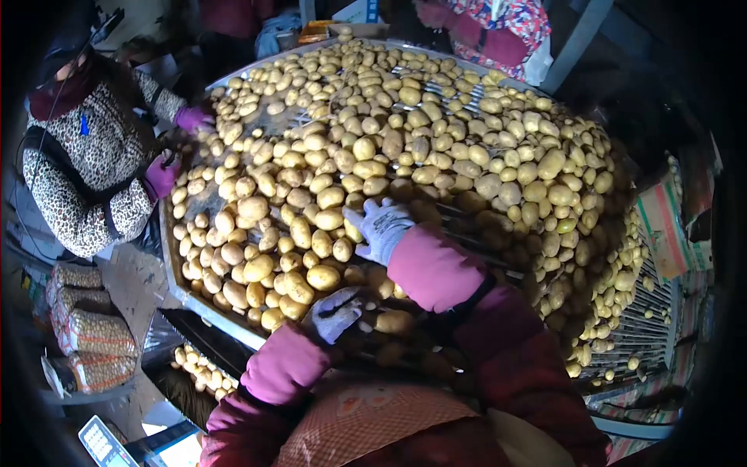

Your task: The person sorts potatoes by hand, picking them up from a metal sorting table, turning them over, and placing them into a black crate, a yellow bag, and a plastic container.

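Note:
Potatoes (299, 229) of several sizes cover a large metal-rimmed sorting table (226, 331) in front of me. My right hand (380, 229), in a pale grey-purple glove, reaches over the middle of the heap. Its fingers are spread and touch the potatoes, holding none that I can see. Closer to my body, my left hand (334, 315) wears a similar glove and rests at the near edge of the heap. Its fingers are bent and apart, with no potato visible between them. A large potato (394, 322) lies just right of it.
Across the left rim stands a person in a spotted jacket (93, 167), purple-gloved hands at the potatoes. Another person in a floral garment (506, 35) is at the far side. Filled mesh sacks (97, 335) sit lower left, near a scale display (105, 444). A slatted grate (646, 335) lies right.

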Demonstrator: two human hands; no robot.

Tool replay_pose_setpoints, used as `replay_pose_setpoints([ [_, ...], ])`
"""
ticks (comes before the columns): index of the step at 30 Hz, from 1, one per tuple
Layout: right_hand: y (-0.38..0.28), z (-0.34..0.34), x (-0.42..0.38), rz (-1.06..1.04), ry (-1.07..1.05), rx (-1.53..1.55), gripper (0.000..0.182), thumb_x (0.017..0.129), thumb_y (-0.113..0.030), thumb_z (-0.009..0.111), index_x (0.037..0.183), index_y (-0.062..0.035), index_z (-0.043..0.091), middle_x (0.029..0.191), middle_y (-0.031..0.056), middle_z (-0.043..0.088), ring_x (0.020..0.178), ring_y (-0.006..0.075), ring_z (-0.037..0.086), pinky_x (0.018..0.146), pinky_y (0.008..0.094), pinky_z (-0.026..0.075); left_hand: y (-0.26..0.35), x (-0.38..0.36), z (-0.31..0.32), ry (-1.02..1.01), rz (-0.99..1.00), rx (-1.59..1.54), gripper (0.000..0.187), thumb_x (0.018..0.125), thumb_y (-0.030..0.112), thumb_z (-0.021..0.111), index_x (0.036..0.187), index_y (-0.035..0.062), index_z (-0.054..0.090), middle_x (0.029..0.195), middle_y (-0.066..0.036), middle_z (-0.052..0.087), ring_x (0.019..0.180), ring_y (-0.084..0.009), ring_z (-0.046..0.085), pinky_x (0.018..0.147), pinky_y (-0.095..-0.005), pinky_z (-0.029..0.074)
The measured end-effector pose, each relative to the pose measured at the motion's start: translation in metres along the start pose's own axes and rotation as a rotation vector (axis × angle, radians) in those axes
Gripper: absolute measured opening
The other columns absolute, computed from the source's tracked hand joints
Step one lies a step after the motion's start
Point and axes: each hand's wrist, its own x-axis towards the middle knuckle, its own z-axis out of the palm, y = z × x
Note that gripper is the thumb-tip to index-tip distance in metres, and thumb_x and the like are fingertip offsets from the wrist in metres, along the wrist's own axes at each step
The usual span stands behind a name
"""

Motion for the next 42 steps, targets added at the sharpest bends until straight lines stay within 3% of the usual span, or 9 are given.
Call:
replay_pose_setpoints([
  [6, -0.011, -0.001, 0.018, 0.011, -0.108, -0.037, 0.067, 0.08, -0.031, 0.064, 0.139, -0.0229, 0.033, 0.128, 0.0132, 0.043, 0.114, 0.0333, 0.047, 0.086, 0.0484, 0.045, 0.009, 0.004, -0.021, 0.041, -0.326, -0.509, 0.072, 0.083, 0.043, 0.062, 0.137, 0.0068, 0.032, 0.117, -0.015, 0.057, 0.086, -0.0275, 0.063, 0.07, -0.0351, 0.051],
  [14, -0.007, 0.018, 0.031, 0.12, -0.195, 0.183, 0.058, 0.076, -0.015, 0.064, 0.13, -0.0163, 0.042, 0.118, 0.017, 0.052, 0.108, 0.0349, 0.054, 0.081, 0.0475, 0.049, 0.031, 0.005, -0.003, 0.121, -0.33, -0.683, 0.056, 0.081, 0.039, 0.064, 0.125, 0.0099, 0.045, 0.096, 0.006, 0.05, 0.074, -0.0101, 0.039, 0.063, -0.0257, 0.033],
  [22, -0.006, 0.002, 0.022, 0.032, -0.251, 0.139, 0.061, 0.073, -0.007, 0.063, 0.13, -0.0145, 0.041, 0.127, 0.0185, 0.046, 0.106, 0.0382, 0.056, 0.086, 0.0472, 0.047, 0.014, 0.002, -0.018, 0.06, -0.208, -0.733, 0.053, 0.087, 0.041, 0.055, 0.127, 0.0078, 0.046, 0.113, -0.01, 0.06, 0.083, -0.0233, 0.059, 0.071, -0.0335, 0.045],
  [26, 0.016, 0.025, 0.012, -0.02, 0.365, 0.909, 0.053, 0.071, -0.024, 0.075, 0.116, -0.0074, 0.053, 0.102, 0.0177, 0.061, 0.092, 0.0291, 0.061, 0.081, 0.0358, 0.049, 0.001, -0.001, -0.027, 0.076, -0.236, -0.791, 0.059, 0.085, 0.049, 0.055, 0.129, 0.0113, 0.044, 0.117, -0.011, 0.06, 0.09, -0.0268, 0.061, 0.071, -0.034, 0.045],
  [28, 0.002, 0.016, -0.006, -0.114, 0.183, 1.631, 0.059, 0.071, -0.028, 0.077, 0.118, -0.0045, 0.052, 0.105, 0.0158, 0.06, 0.098, 0.0283, 0.058, 0.085, 0.0361, 0.046, 0.013, 0.002, -0.017, 0.037, -0.195, -0.961, 0.065, 0.082, 0.059, 0.054, 0.13, 0.0166, 0.044, 0.119, -0.012, 0.059, 0.093, -0.0283, 0.061, 0.071, -0.0359, 0.047],
  [32, -0.007, -0.049, -0.033, -0.36, 0.122, 0.752, 0.057, 0.076, -0.027, 0.075, 0.123, -0.0072, 0.05, 0.111, 0.0115, 0.054, 0.114, 0.0197, 0.046, 0.099, 0.0328, 0.035, 0.055, 0.01, 0.018, 0.494, -0.045, -0.928, 0.075, 0.084, 0.066, 0.04, 0.134, 0.0114, 0.039, 0.125, -0.014, 0.052, 0.102, -0.0345, 0.057, 0.077, -0.0423, 0.051],
  [35, 0.055, -0.005, 0.042, 0.021, 0.4, 1.191, 0.049, 0.079, -0.025, 0.068, 0.121, -0.0067, 0.05, 0.111, 0.0158, 0.054, 0.104, 0.0251, 0.053, 0.082, 0.0393, 0.045, 0.036, 0.0, -0.002, 0.348, -0.11, -0.889, 0.065, 0.083, 0.061, 0.047, 0.121, 0.0079, 0.048, 0.116, -0.017, 0.056, 0.096, -0.035, 0.059, 0.066, -0.0423, 0.052],
  [38, 0.123, 0.007, 0.063, 0.331, 0.445, 0.078, 0.048, 0.08, -0.025, 0.058, 0.128, -0.0202, 0.049, 0.133, 0.0128, 0.043, 0.111, 0.0318, 0.051, 0.093, 0.0471, 0.04, 0.019, -0.006, -0.021, 0.145, -0.187, -0.922, 0.064, 0.075, 0.059, 0.059, 0.111, 0.0061, 0.053, 0.114, -0.018, 0.057, 0.098, -0.0374, 0.059, 0.072, -0.0456, 0.052],
  [42, 0.131, 0.025, 0.079, 0.355, 0.359, -0.107, 0.043, 0.077, -0.025, 0.058, 0.119, -0.0217, 0.053, 0.135, 0.0089, 0.039, 0.109, 0.0328, 0.05, 0.087, 0.0467, 0.044, 0.028, -0.009, -0.016, 0.106, -0.201, -1.162, 0.057, 0.082, 0.049, 0.056, 0.116, 0.0031, 0.05, 0.125, -0.021, 0.049, 0.117, -0.0413, 0.046, 0.091, -0.0599, 0.041],
])
